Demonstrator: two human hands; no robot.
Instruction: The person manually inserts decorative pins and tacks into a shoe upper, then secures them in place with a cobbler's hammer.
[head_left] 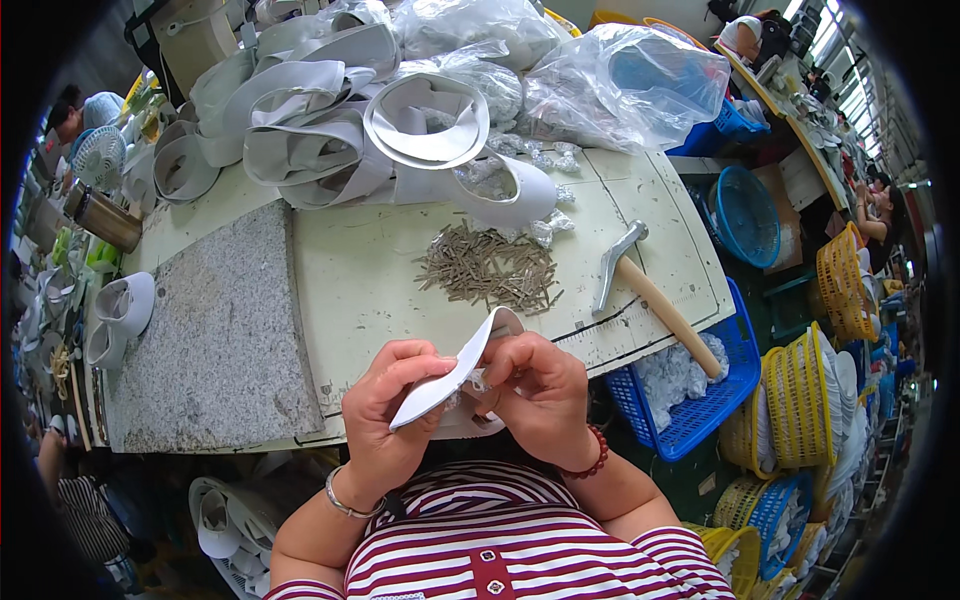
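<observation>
In front of my chest I hold a white curved strap piece [452, 372], which looks like a shoe upper. My left hand [382, 408] is closed on its left side, thumb on the outer face. My right hand [545, 396] is closed at its inner side, fingertips pinched by a small shiny, clear-looking bit [478, 380]; its exact kind is too small to tell. Just beyond lies a heap of thin brownish metal strips [485, 265]. To the right of that heap rests a hammer [650, 290] with a wooden handle, its end jutting past the table edge.
A grey stone slab [215, 330] covers the table's left part. Several white looped pieces [310, 130] and clear plastic bags [625, 85] are piled at the back. A blue basket [690, 420] with whitish packets stands at the right; yellow baskets [800, 400] stand beyond. A metal bottle [103, 217] lies far left.
</observation>
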